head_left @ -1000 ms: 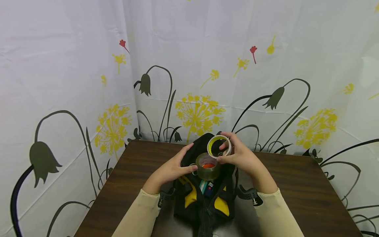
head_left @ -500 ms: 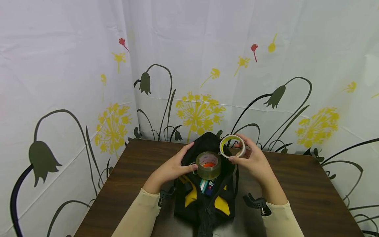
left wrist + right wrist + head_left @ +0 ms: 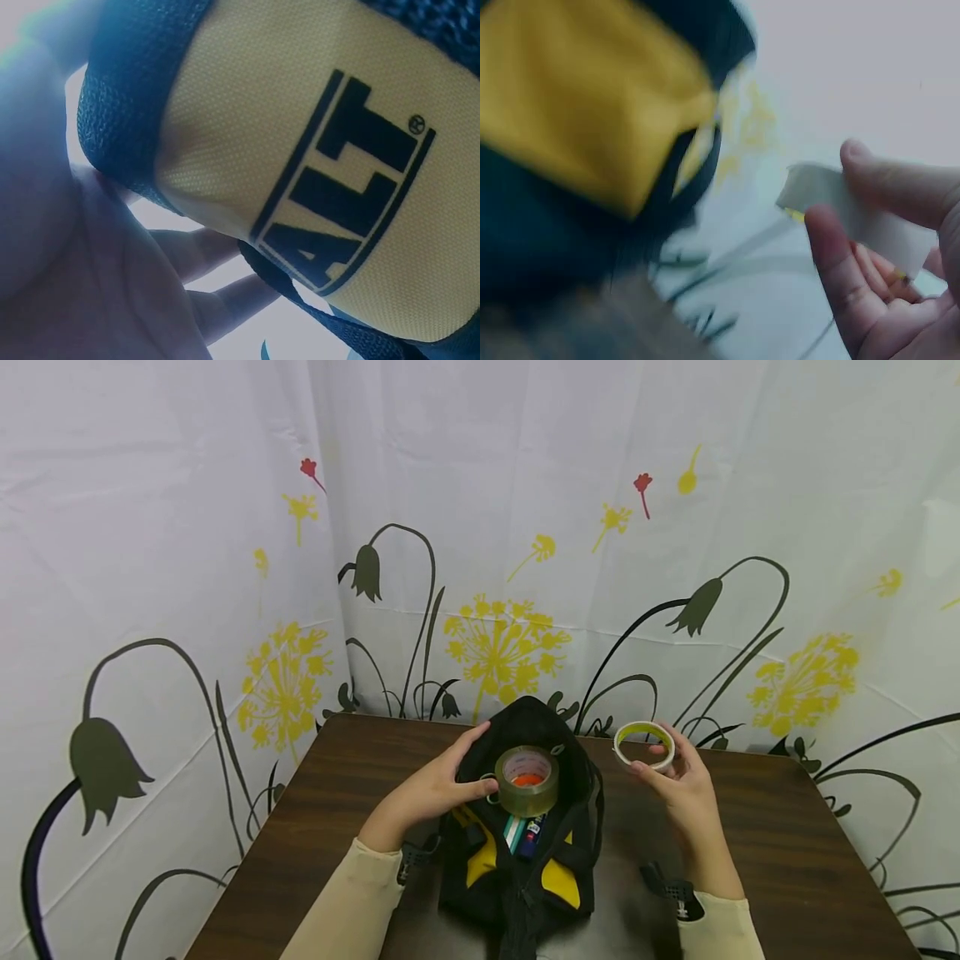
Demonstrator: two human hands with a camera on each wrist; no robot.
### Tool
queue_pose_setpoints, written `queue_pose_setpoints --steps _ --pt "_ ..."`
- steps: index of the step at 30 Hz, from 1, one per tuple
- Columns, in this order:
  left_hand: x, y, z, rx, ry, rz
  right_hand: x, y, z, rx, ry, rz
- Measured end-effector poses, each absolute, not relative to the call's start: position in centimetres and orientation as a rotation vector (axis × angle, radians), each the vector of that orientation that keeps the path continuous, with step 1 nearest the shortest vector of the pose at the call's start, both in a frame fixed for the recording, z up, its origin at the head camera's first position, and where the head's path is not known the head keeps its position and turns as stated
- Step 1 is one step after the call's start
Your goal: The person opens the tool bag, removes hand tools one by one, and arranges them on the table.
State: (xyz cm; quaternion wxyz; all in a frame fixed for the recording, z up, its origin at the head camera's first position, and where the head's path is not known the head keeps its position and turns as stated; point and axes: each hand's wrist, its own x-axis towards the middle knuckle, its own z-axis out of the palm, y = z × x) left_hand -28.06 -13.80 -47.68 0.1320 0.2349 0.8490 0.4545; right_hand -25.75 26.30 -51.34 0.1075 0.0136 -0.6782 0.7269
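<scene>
My right hand (image 3: 686, 781) pinches a narrow roll of white tape (image 3: 621, 752) with a yellow inner core, held up to the right of the bag. In the right wrist view the white tape roll (image 3: 889, 232) is edge-on between thumb and fingers. A black and yellow tool bag (image 3: 480, 893) stands unzipped on the table. My left hand (image 3: 438, 789) grips its left rim, thumb over the opening, fingers outside. A wide roll of clear packing tape (image 3: 528, 802) sits in the bag's mouth, with something orange showing through its core.
Below the packing tape, a blue tube-like item (image 3: 531, 839) and a white-and-teal item (image 3: 514, 832) show inside the bag. The brown wooden table (image 3: 787, 843) reaches back to a white flower-print curtain (image 3: 525, 485). A strap loop (image 3: 598, 814) hangs on the bag's right side.
My right hand has carried the white tape roll from above the bag's opening out to the right and slightly down. My left hand has stayed on the rim.
</scene>
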Motion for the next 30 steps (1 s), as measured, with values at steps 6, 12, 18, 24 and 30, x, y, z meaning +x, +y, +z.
queue_pose_setpoints --steps 6,12,18,24,30 --pt "-28.1 -13.6 -48.0 0.687 2.436 1.313 -26.9 28.8 -57.0 -0.245 -1.985 2.116" --pt "-28.1 -13.7 -48.3 0.685 2.440 1.312 -27.8 28.8 -60.2 -0.370 -2.206 1.982" --pt "-28.5 -13.5 -48.3 0.747 2.462 1.285 -28.1 28.1 -60.3 -0.457 -2.271 1.802" --pt "-28.6 -13.6 -48.2 0.767 2.473 1.272 -28.4 27.8 -60.1 -0.500 -2.258 1.710" --pt "-28.5 -13.5 -48.3 0.775 2.472 1.255 -28.4 27.9 -60.2 -0.554 -2.222 1.662"
